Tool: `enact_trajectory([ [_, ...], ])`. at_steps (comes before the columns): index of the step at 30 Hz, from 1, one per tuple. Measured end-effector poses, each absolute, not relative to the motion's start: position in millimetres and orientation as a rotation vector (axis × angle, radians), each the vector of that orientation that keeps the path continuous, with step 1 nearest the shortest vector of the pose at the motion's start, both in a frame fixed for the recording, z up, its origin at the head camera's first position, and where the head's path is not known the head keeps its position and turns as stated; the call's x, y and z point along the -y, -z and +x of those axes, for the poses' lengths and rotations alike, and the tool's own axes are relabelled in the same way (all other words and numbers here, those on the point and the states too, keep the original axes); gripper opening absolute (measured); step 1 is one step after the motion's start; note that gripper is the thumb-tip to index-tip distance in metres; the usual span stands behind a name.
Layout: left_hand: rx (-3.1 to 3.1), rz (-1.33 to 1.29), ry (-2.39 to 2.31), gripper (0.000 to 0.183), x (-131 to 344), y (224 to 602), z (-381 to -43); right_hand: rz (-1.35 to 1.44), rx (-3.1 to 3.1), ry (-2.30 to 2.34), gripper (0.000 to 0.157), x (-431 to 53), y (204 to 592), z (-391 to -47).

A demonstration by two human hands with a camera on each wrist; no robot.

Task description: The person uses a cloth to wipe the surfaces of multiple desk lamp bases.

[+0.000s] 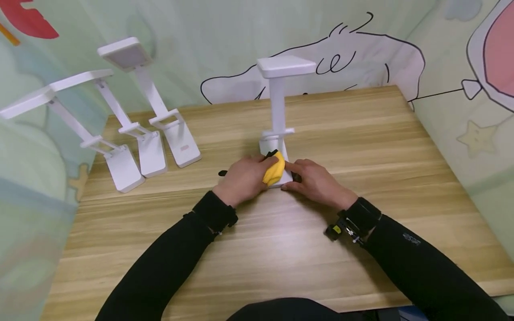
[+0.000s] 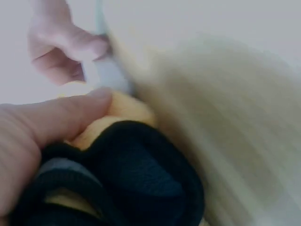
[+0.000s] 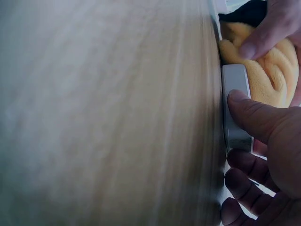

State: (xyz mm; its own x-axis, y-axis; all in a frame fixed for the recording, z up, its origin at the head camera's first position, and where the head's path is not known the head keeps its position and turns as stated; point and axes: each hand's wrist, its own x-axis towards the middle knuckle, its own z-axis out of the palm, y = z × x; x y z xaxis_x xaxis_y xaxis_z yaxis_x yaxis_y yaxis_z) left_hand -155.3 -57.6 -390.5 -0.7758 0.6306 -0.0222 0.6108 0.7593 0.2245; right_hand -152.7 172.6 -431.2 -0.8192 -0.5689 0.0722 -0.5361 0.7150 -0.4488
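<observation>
A white desk lamp point(image 1: 278, 107) stands upright near the middle of the table, its flat head folded over the top. My left hand point(image 1: 246, 177) grips a fluffy yellow cloth point(image 1: 275, 170) with black edging and holds it against the front of the lamp's base. In the left wrist view the thumb presses on the cloth, and its black trim point(image 2: 141, 174) fills the foreground. My right hand point(image 1: 317, 183) holds the right front corner of the base, thumb along the front edge. The right wrist view shows that thumb on the base's side point(image 3: 235, 117), right beside the cloth.
Three similar white lamps stand close together at the table's left: an outer one point(image 1: 125, 173), a middle one point(image 1: 152, 155) and an inner one point(image 1: 182, 145). A printed curtain point(image 1: 225, 44) hangs behind the wooden table point(image 1: 361, 133) and along both sides.
</observation>
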Motion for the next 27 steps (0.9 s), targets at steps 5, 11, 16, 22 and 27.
enact_trajectory([
  [5,-2.813,0.973,-0.31,0.078,55.5,390.4,-159.8,-0.891,-2.843,0.71,0.069,-172.8,432.3,-152.5],
  [11,-2.609,0.784,-0.394,0.08,60.5,377.8,-157.5,-0.892,-2.828,0.704,0.073,-172.0,432.5,-152.5],
  [16,-2.594,0.798,-0.388,0.08,60.5,376.4,-156.0,-0.905,-2.849,0.693,0.073,-170.8,432.8,-154.0],
  [22,-2.701,0.908,-0.246,0.076,55.5,378.7,-157.4,-0.93,-2.848,0.695,0.07,-170.4,432.5,-154.4],
  [27,-2.791,0.956,-0.198,0.081,54.7,383.8,-156.7,-0.923,-2.844,0.703,0.071,-169.7,432.3,-153.6],
])
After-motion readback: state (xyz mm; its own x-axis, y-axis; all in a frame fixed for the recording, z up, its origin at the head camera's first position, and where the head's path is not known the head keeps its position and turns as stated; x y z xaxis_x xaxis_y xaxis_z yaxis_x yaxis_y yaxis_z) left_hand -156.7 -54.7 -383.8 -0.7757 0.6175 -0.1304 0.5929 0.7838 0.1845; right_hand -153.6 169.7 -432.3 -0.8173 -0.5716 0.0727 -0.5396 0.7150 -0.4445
